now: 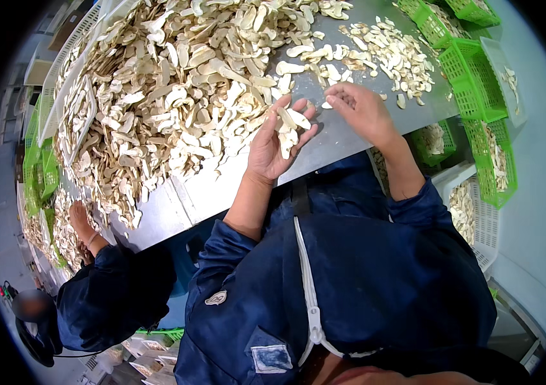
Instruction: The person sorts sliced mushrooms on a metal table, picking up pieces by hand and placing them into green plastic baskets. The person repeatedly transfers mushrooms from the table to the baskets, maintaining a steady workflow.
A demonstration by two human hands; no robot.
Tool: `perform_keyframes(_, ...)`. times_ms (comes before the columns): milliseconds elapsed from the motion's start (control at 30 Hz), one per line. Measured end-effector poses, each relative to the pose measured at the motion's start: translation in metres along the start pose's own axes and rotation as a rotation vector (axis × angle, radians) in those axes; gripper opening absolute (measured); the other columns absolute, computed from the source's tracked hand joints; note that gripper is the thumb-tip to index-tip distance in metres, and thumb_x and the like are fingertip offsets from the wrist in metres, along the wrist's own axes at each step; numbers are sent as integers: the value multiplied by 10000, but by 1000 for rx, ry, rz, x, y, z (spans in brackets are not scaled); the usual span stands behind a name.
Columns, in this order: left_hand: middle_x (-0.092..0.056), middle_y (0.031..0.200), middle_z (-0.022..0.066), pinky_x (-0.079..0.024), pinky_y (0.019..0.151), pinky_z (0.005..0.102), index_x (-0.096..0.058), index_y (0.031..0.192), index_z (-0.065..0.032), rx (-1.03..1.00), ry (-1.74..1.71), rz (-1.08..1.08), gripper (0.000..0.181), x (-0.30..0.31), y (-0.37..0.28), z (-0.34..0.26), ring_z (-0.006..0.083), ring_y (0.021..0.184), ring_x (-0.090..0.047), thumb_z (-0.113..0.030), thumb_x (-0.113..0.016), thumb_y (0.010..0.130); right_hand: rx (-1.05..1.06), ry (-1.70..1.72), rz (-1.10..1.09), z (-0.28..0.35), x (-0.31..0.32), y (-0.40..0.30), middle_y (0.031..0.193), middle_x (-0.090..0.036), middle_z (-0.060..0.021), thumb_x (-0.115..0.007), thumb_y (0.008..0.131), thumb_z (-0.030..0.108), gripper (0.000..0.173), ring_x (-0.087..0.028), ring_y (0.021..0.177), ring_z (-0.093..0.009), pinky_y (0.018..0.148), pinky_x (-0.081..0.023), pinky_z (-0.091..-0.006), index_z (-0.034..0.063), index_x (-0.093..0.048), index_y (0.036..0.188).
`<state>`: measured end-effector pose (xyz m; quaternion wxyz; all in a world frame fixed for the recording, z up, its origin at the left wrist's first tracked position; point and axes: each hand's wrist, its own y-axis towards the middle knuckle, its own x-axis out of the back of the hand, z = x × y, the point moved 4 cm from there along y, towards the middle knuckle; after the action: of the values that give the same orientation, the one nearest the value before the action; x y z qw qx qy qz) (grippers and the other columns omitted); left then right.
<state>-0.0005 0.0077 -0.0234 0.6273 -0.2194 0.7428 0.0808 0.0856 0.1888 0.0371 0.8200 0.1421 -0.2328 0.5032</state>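
Observation:
My left hand (273, 144) is palm up over the metal table's front edge, with several pale mushroom slices (288, 129) lying on its palm and fingers. To its right, my right hand (362, 113) hovers over the table (335, 137), fingers curled and thumb near the fingertips. A small pale slice (327, 105) shows just beside its thumb; whether the fingers touch it I cannot tell. A large heap of dried mushroom slices (181, 96) spreads left of and beyond my left hand. Smaller slices form a lower pile (403, 57) beyond my right hand.
Green plastic baskets (475, 79), some with slices, stand along the table's right end. A white perforated crate (487, 226) with slices stands below them. White baskets (68, 62) border the heap at left. A co-worker in dark blue (90, 303) reaches into slices at the left.

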Motion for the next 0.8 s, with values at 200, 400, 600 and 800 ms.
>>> perform_keyframes(200,-464,1463,205,-410,1113,567,-499,1319,-59,-16,27,-17,328,5,-1,-2,381,1390,-421,-241,-487,1046,15,-178,-147,-10,9,-14,885,-699,-69,-671,930,214,218,-646,782,-155,716,-518,-298,48,-696,1069)
perform_keyframes(400,-440,1476,224,-399,1120,576,-511,1298,-46,5,-34,2,320,7,3,-2,398,1388,-414,-251,-434,1065,-7,51,64,21,-19,-20,904,-715,-93,-670,904,204,209,-696,788,-222,712,-543,-334,70,-675,1065)
perform_keyframes(600,-446,1472,219,-385,1130,569,-522,1314,-42,-26,-62,-2,347,7,1,-1,413,1371,-427,-263,-430,1062,-15,137,145,25,-45,-17,875,-715,-92,-654,909,160,235,-703,767,-189,689,-538,-308,54,-649,1119)
perform_keyframes(800,-561,1340,174,-416,1116,549,-523,1317,-56,-45,-91,60,359,1,-1,-2,360,1273,-536,-289,-462,1052,-33,241,4,4,-29,-15,913,-717,-106,-617,917,143,240,-696,796,-176,728,-544,-306,1,-656,1107)
